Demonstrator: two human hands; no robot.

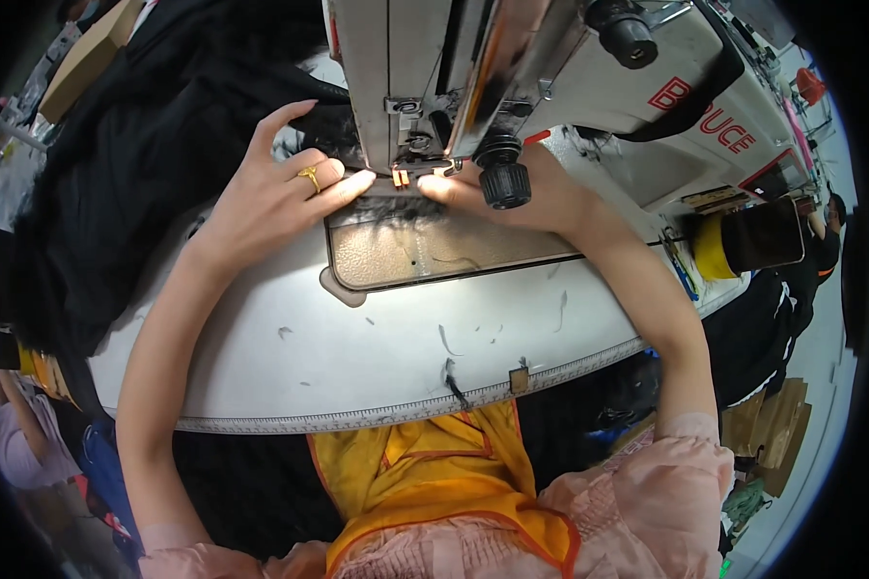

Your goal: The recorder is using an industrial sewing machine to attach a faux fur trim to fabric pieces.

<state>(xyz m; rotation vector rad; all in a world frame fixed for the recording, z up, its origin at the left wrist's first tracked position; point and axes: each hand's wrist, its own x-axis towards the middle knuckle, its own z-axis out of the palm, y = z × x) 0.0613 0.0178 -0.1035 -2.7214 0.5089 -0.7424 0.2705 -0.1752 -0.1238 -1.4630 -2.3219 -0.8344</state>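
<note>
A sewing machine [415,77] stands over the table in front of me, its needle area lit. Black fabric [352,125] with a fuzzy edge lies under the presser foot. My left hand [285,183], with a gold ring, is at the left of the needle. Its fingers are partly curled on the fabric's edge, with one finger raised. From the other side, my right hand [531,193] reaches in, thumb tip close to the presser foot, at the same fabric. A black knob [504,174] and the machine head hide part of that hand's fingers.
Black cloth [154,174] is heaped along the left of the white table [261,357]. A measuring tape [290,422] runs along its near edge. Thread scraps [454,381] lie about. A yellow-and-black roll-shaped thing [714,246] stands at right. Cardboard [768,420] is beyond.
</note>
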